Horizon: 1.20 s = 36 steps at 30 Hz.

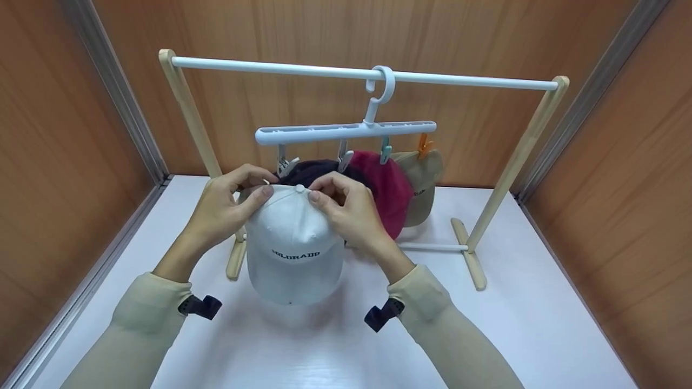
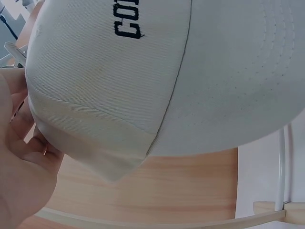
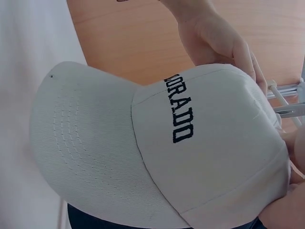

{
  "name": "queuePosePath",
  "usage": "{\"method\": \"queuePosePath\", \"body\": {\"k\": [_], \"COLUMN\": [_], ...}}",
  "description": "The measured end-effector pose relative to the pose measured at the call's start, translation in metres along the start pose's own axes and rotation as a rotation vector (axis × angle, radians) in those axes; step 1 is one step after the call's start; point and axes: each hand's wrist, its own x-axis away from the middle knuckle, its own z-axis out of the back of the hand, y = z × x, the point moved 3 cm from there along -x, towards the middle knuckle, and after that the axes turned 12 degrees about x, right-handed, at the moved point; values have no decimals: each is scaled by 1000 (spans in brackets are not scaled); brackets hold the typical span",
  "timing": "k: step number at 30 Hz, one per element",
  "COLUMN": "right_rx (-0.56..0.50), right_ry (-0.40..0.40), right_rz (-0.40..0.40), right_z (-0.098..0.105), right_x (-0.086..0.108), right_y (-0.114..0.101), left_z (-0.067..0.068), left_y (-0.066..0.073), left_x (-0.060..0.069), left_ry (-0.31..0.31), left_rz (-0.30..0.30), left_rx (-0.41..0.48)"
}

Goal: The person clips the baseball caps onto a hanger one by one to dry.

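Observation:
A white baseball cap (image 1: 294,232) with dark lettering hangs brim down in front of the rack. My left hand (image 1: 224,200) pinches the left side of its crown between thumb and fingers. On the right side of the crown, my right hand (image 1: 348,208) pinches the fabric the same way. Just behind the cap's top is a grey clip (image 1: 286,166) on the hanger; whether it grips this cap is hidden. The left wrist view shows my left palm (image 2: 28,176) beside the crown. Fingers of my right hand (image 3: 286,198) touch the crown's edge in the right wrist view.
A pale blue hanger (image 1: 346,131) hangs from the rack's white rail (image 1: 270,67). Behind the white cap hang a dark cap (image 1: 311,170), a crimson cap (image 1: 386,189) and a khaki cap (image 1: 424,189) below clips. Wooden panels (image 1: 48,162) enclose the white table (image 1: 303,351).

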Motion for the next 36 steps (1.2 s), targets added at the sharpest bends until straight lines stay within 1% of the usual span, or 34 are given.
{"method": "queuePosePath", "body": {"k": [5,10,13,16,19,25,28,33,36], "right_rx": [-31,-72,-80,-70,-55,-33,-35,-34,-37], "right_ry": [2,11,5,-3,-3,-6,-9,-5,-1], "right_rz": [8,35,51,61,66,73,75,85,89], "right_z": [0,-1,-2,0,2,4,4,3,3], "right_x": [-2,-5,-7,-7,-7,-8,-8,-10,-11], "right_y": [-2,-1,-1,-2,-1,0,0,0,1], "left_z": [0,-1,-2,-5,-10,-19,-21,-23,-25], "left_y": [0,2,5,12,21,35,39,44,44], "left_x": [-4,-11,-15,-19,-23,-32,-34,-36,-37], "left_ry": [-21,-50,-43,-11,41,187,245,293,299], "left_rz": [-10,-25,-43,-62,-67,-52,-57,-81,-83], "left_rx": [-37,-43,-39,-26,-7,21,17,4,6]}}
